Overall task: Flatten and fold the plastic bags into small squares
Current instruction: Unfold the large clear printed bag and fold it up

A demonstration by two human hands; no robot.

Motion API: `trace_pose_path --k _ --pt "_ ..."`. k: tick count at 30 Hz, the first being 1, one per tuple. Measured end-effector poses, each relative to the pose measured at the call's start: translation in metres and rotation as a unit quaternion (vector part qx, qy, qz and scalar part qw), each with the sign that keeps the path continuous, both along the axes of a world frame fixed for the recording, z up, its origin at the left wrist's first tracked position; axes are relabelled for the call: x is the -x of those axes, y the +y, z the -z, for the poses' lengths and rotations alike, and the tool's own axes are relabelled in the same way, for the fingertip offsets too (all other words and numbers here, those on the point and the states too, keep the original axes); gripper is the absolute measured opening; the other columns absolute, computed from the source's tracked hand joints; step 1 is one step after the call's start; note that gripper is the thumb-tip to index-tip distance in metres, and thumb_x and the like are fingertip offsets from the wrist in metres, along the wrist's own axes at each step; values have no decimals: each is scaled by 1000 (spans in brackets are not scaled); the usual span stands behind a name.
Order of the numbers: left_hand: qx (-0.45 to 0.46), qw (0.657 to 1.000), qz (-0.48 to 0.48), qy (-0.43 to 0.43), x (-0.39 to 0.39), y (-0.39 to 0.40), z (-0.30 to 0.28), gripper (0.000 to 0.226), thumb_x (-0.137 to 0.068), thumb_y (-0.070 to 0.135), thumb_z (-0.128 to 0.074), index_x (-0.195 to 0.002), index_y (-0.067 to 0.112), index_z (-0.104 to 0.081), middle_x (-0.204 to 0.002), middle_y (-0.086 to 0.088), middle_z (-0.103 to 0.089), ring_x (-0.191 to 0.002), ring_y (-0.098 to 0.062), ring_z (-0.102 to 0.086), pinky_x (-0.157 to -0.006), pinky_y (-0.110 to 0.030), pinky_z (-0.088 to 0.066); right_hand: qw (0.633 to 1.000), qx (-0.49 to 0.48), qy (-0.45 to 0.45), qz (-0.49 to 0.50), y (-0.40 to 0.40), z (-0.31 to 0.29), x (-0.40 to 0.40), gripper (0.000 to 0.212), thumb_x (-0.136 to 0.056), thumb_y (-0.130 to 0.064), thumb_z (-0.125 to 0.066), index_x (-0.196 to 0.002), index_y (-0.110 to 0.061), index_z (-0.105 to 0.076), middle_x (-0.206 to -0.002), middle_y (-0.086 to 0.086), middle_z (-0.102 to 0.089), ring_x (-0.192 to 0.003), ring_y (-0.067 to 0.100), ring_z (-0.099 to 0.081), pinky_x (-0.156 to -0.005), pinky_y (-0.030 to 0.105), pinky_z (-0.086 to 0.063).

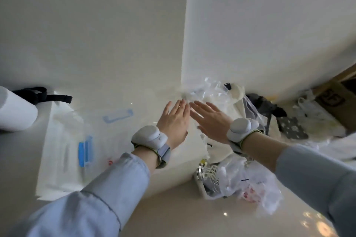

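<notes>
Both hands are stretched forward with straight fingers, palms down; the left hand (pixel 174 121) and the right hand (pixel 210 121) almost meet at the fingertips, near the corner where the two white walls join. I judge they are reaching for the heap of clear plastic bags (pixel 212 90) piled in that corner; the grip of each hand is released and holds nothing, and I cannot tell if the fingertips already touch the plastic.

The heap is crumpled, so it has no clear long axis and points nowhere; it must be pulled out and spread before any folding. A second crumpled clear bag (pixel 248 184) lies nearer the person, below the right forearm, over a small white basket (pixel 200 181) at the edge of the table (pixel 183 208).

To the left lie flat zip bags with blue closures (pixel 85 150); their long axis runs away from the person, and they seem laid out on purpose as the flat working place. A white roll (pixel 15 111) and a black strap (pixel 38 94) rest at the far left.
</notes>
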State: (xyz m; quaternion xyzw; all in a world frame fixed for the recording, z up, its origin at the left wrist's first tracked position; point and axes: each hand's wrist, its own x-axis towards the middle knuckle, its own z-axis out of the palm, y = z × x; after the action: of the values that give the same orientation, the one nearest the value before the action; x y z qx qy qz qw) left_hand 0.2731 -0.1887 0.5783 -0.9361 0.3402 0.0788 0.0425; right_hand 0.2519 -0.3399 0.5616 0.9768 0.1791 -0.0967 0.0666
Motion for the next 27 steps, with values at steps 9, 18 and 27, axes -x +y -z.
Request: trace_pose_path --k 9,18,27 --pt "-7 990 40 137 120 -205 84 72 -95 37 -39 -147 7 1 -158 -10 4 -145 -21 2 -116 -41 4 976 15 99 193 -244 69 168 57 -97 -17 -36 -148 -17 -9 -156 4 -10 -144 21 -8 -116 35 -11" --pt "-65 953 30 293 219 -312 255 81 -90 46 -47 -149 18 1 -158 -5 2 -145 -22 1 -116 -41 -1 881 -100 274 373 -337 236 303 62 -95 -19 -40 -147 -29 -7 -154 3 -13 -142 25 -10 -112 40 -21" --pt "-54 930 -10 363 242 -357 450 78 -90 32 -50 -148 17 -1 -157 -4 -7 -145 -18 -8 -115 -35 -7 710 -288 356 535 -329 466 296 68 -93 -8 -42 -148 -28 -6 -150 9 -29 -125 28 -45 -95 28 -40"
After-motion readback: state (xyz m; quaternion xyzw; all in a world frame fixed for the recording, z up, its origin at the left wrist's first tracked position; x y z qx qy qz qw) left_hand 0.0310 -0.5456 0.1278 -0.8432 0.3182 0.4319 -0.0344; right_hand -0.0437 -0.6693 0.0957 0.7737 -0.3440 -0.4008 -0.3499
